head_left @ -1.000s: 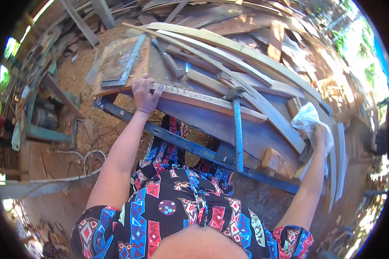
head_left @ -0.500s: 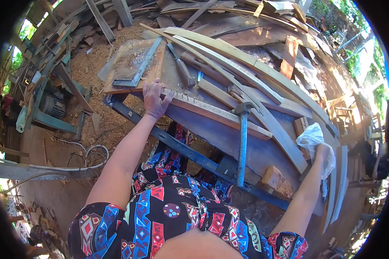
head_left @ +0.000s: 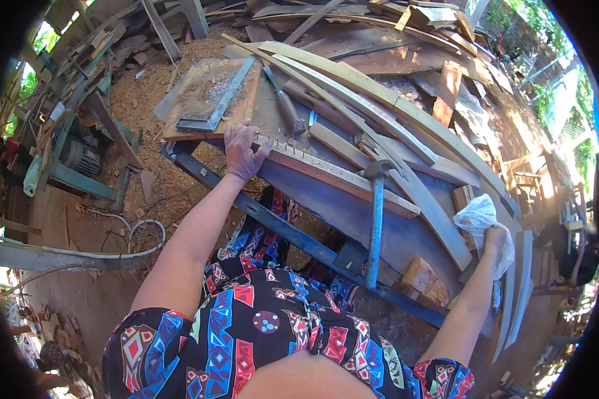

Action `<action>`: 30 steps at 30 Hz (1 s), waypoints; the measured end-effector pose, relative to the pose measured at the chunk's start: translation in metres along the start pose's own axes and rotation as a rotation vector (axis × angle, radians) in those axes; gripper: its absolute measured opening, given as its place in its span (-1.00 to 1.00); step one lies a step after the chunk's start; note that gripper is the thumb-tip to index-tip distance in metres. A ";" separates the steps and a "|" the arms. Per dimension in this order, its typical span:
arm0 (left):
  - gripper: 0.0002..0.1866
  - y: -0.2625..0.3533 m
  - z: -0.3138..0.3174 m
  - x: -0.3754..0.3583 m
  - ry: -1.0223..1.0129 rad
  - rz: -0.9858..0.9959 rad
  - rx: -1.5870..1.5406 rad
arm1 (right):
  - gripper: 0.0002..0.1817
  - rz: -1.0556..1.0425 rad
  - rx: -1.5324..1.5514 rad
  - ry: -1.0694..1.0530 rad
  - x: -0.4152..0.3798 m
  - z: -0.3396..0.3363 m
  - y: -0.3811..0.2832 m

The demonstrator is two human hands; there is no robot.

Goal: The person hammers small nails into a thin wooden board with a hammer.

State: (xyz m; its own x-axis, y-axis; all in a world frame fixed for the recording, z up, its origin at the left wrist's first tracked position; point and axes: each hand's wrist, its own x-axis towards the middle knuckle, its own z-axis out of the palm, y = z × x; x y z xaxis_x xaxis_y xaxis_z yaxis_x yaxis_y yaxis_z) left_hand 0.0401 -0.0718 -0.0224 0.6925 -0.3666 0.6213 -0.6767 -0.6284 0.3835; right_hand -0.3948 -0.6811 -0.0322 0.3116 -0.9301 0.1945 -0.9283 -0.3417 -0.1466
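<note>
Hammer (head_left: 375, 213) between hands, chisel (head_left: 285, 101) beyond

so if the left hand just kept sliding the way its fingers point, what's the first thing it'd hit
The left hand lies flat on the bench edge, fingers pointing up and away across the top. The metal square on the dusty board seems first in that line, the chisel lying off to the right; depth is hard to judge.
</note>
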 end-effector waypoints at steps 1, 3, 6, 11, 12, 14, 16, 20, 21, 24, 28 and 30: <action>-0.61 0.000 -0.001 0.000 -0.002 0.004 0.001 | -0.69 -0.003 0.000 0.002 0.000 0.000 0.002; -0.61 0.001 -0.003 0.000 -0.013 -0.005 -0.001 | -0.70 -0.148 -0.048 -0.021 0.000 -0.002 0.003; -0.61 0.002 -0.002 0.000 -0.028 -0.013 -0.002 | -0.71 -0.150 -0.057 0.043 -0.002 0.000 0.001; -0.61 0.000 -0.002 0.000 -0.020 -0.011 -0.007 | -0.72 -0.049 0.038 0.022 0.024 0.024 0.023; -0.61 -0.001 -0.001 0.000 -0.017 -0.008 -0.009 | -0.73 -0.029 0.095 0.015 0.024 0.022 0.022; -0.60 -0.002 0.000 -0.001 -0.013 -0.005 -0.013 | -0.74 -0.023 0.175 -0.029 0.021 0.011 0.025; -0.59 -0.003 0.001 -0.001 -0.014 -0.006 -0.006 | -0.76 -0.014 0.254 -0.073 0.010 -0.004 0.019; -0.58 -0.003 0.000 -0.001 -0.044 -0.017 -0.010 | -0.85 0.128 0.483 -0.078 0.001 -0.018 0.014; -0.58 -0.003 0.001 -0.001 -0.031 -0.009 -0.007 | -0.88 0.141 0.489 -0.065 0.004 -0.016 0.019; -0.57 -0.005 0.002 -0.001 -0.024 -0.007 -0.007 | -0.89 0.059 0.566 0.074 0.010 -0.007 0.029; -0.57 -0.007 0.002 -0.002 -0.048 -0.006 -0.017 | -0.90 0.119 0.474 -0.076 -0.006 -0.026 0.015; -0.56 -0.006 -0.001 0.000 -0.053 -0.004 -0.048 | -0.90 -0.021 0.442 0.030 0.031 0.019 0.062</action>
State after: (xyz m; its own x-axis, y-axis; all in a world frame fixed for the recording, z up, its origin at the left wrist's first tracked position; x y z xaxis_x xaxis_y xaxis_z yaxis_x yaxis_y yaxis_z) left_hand 0.0440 -0.0678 -0.0239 0.7069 -0.4008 0.5827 -0.6840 -0.5972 0.4189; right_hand -0.4392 -0.7339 -0.0542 0.3178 -0.9200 0.2292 -0.7440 -0.3919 -0.5413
